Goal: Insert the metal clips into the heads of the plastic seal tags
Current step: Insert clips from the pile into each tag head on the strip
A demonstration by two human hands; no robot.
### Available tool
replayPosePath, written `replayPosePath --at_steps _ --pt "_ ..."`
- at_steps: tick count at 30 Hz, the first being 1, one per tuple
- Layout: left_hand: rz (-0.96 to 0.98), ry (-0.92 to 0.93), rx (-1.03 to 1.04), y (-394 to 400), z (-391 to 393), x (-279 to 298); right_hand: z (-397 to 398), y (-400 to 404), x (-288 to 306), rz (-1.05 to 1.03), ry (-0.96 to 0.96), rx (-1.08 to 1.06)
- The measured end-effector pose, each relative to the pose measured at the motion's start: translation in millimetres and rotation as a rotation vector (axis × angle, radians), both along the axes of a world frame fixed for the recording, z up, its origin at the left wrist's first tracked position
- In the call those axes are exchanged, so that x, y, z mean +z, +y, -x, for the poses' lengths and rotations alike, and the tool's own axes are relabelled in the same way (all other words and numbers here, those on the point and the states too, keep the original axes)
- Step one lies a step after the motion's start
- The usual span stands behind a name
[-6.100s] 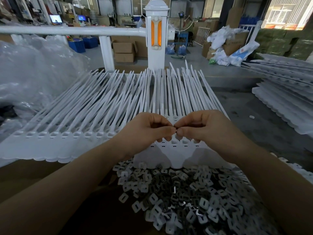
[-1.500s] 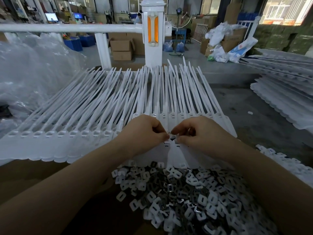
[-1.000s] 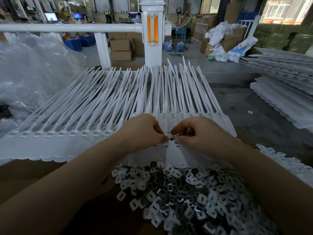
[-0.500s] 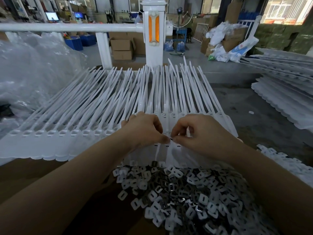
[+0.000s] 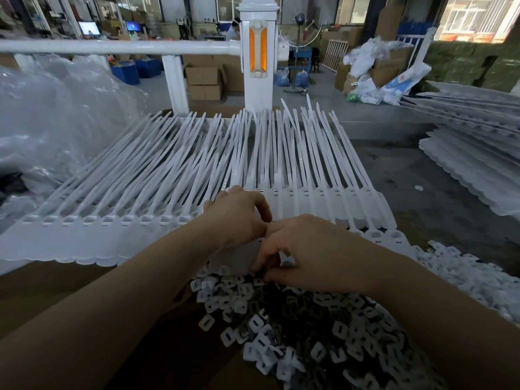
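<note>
White plastic seal tags (image 5: 323, 198) lie side by side in joined strips, heads toward me and tails fanned away. A second strip (image 5: 84, 235) lies to the left. A heap of small metal clips (image 5: 295, 333) fills the space in front of me. My left hand (image 5: 239, 218) rests curled on the tag heads in the middle and holds the strip; its thumb is hidden behind my right hand. My right hand (image 5: 309, 249) is down at the far edge of the heap, thumb and forefinger pinched together on a clip.
A white rail and a post with an orange reflector (image 5: 257, 52) stand behind the tags. Crumpled clear plastic bags (image 5: 56, 108) lie at the left. More tag stacks (image 5: 478, 170) sit at the right, and white clips (image 5: 464, 277) spill over brown cardboard (image 5: 42, 291).
My right hand has left the tag head where both hands met and dropped toward me onto the clip heap. My left hand has stayed on the tag heads.
</note>
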State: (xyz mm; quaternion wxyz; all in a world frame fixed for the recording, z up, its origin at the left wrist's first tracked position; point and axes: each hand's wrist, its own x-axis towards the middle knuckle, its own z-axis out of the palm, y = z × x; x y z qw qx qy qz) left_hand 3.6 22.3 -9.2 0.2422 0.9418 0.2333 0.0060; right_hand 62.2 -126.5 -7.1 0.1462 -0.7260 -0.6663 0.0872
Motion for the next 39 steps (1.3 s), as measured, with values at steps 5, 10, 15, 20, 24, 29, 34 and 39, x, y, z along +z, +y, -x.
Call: replayPosePath --at_steps 5,10,15,20,24,29,34,39 --pt "-0.008 -0.003 -0.005 0.3 -0.1 -0.6 -0.6 -0.3 0.6 -0.003 0.01 0.001" --pt "-0.015 -0.024 -0.007 0.1 1.5 -1.4 -1.8 -2.3 -2.2 -0.041 0.057 -0.032" --pt "0.042 -0.035 -0.044 1.7 3.3 1.9 -16.2 -7.5 5.6 -0.174 0.297 -0.229" --pt "0.14 -0.062 -0.084 6.4 4.5 4.2 -43.7 -19.0 6.1 -0.27 0.472 -0.476" --pt "0.126 -0.153 -0.063 4.2 7.9 1.8 -49.7 -19.9 0.6 -0.239 0.462 -0.532" --pt "0.058 -0.309 -0.114 -0.3 7.5 -1.8 -50.4 -17.7 -1.4 -0.213 0.393 -0.529" --pt "0.028 -0.293 -0.259 -6.5 6.1 -9.1 -49.2 -15.3 -2.2 -0.15 0.267 -0.525" --pt "-0.017 -0.313 -0.267 -7.4 6.4 -11.8 -46.3 -13.6 -2.1 -0.09 0.169 -0.48"
